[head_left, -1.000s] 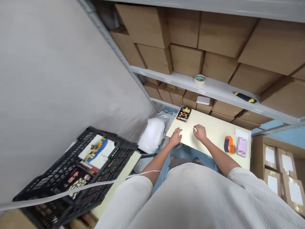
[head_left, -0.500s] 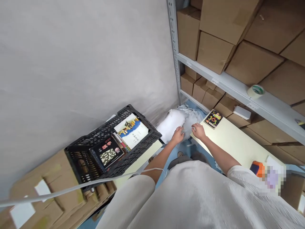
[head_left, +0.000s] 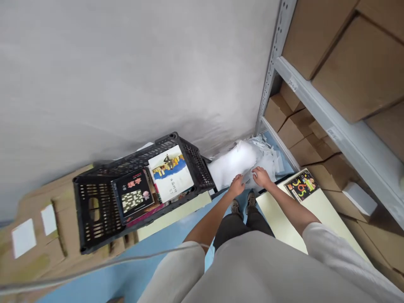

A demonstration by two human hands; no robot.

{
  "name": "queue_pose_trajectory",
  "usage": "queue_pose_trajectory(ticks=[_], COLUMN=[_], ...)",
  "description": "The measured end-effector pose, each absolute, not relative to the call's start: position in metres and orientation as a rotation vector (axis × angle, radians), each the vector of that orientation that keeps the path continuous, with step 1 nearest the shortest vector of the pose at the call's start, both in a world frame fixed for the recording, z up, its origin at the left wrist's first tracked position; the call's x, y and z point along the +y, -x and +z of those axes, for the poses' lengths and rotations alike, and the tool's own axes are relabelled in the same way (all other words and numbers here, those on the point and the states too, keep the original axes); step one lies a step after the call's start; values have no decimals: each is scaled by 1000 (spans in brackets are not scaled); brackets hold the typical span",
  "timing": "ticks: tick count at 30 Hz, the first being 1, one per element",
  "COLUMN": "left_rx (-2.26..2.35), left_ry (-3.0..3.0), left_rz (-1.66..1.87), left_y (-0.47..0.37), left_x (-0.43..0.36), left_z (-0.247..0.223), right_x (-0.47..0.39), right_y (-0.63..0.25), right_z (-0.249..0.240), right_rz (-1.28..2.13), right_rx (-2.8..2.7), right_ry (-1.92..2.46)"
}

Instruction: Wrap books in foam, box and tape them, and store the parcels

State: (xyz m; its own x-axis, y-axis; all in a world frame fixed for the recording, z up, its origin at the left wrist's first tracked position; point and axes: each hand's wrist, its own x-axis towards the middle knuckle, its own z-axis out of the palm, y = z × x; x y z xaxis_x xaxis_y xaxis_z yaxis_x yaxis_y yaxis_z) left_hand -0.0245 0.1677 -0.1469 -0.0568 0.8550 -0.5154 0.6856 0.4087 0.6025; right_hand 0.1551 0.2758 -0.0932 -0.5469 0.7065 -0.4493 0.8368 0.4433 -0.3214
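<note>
My left hand [head_left: 236,185] is closed, its fingers curled at the edge of a thin, see-through plastic sheet [head_left: 248,178]. Opposite it, my right hand [head_left: 261,176] pinches the sheet's other side, thumb and fingers together. The sheet blends into the pale heap behind, so its full outline is hard to make out. Just beyond both hands lies a white bulky bundle [head_left: 233,162], with crumpled white scraps [head_left: 268,152] piled beside it. A black book marked 365 [head_left: 302,185] lies on the pale tabletop [head_left: 328,219] to the right of my right hand.
On the left, a black plastic crate [head_left: 107,233] holds several books, including a white picture book [head_left: 170,174] and a dark one [head_left: 134,195]. Flattened cardboard [head_left: 34,198] lies further left. Metal shelving [head_left: 331,122] with cardboard boxes stands on the right. A cable crosses the lower left.
The view has shifted, so the crate appears further left and the shelving closer. Both hands remain close together over the white heap, with the sheet between them. My feet now show more fully.
</note>
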Motion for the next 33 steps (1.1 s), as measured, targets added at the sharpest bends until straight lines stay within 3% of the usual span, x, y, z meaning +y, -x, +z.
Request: queue_pose_trajectory(ticks=[12, 19, 26, 33], left_rx=[1896, 1910, 1901, 1913], left_ry=[-1089, -1153, -1085, -1123], left_rz=[142, 53, 77, 57], left_y=[46, 54, 56, 61], left_x=[196, 199, 194, 188], left_z=[-358, -431, -466, -469], right_x=[365, 370, 368, 367], right_y=[-105, -84, -66, -62], right_z=[-317, -412, -462, -451], right_rz=[-632, -631, -647, -650], right_rx=[2336, 2349, 2351, 2459], right_ry=[-810, -660, -603, -599])
